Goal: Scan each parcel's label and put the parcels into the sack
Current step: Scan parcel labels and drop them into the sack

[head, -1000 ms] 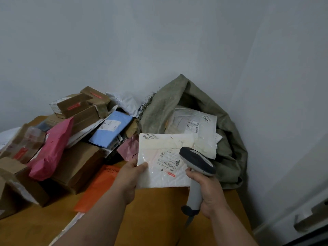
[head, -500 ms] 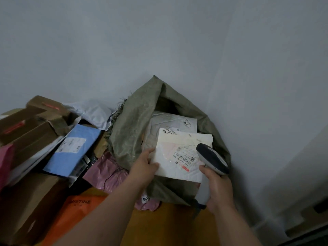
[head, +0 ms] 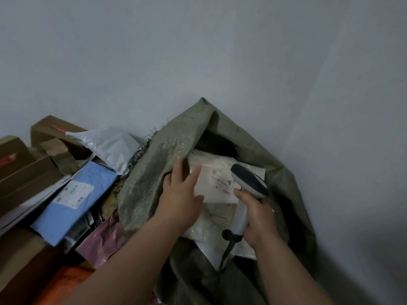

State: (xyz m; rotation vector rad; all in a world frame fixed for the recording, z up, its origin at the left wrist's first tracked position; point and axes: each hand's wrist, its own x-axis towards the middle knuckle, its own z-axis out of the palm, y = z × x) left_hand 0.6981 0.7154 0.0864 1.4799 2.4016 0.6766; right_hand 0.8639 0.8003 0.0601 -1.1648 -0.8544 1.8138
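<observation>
Head view, step: The person is putting a white parcel (head: 217, 183) into the green sack (head: 158, 172). It looks like the dropping-in step, and its label faces up.
Head view, left hand: The left hand (head: 182, 194) lies flat on the parcel's left side. Its grip is loose, with fingers straight and spread, pressing and not pinching.
Head view, right hand: The right hand (head: 257, 219) has its grip wrapped tight round the handle of the scanner (head: 248, 183). The scanner's dark head hangs just over the parcel.
Head view, where the parcel is: It sits in the sack's open mouth, on top of other pale parcels already inside.
Head view, next move: The left hand likely needs to lift away and reach left to the pile for a new parcel, maybe the blue mailer (head: 74, 201). Its label must face the scanner.
Head view, feel and shape: The sack is rough woven cloth, floppy, with a frayed edge. The white parcel is flat, soft and smooth. The blue mailer is flat and slippery-looking, with a white label. The brown boxes (head: 28, 172) are stiff card with hard corners. A pink bag (head: 103, 241) is crinkly. A silver-grey bag (head: 110, 146) is shiny and puffy.
</observation>
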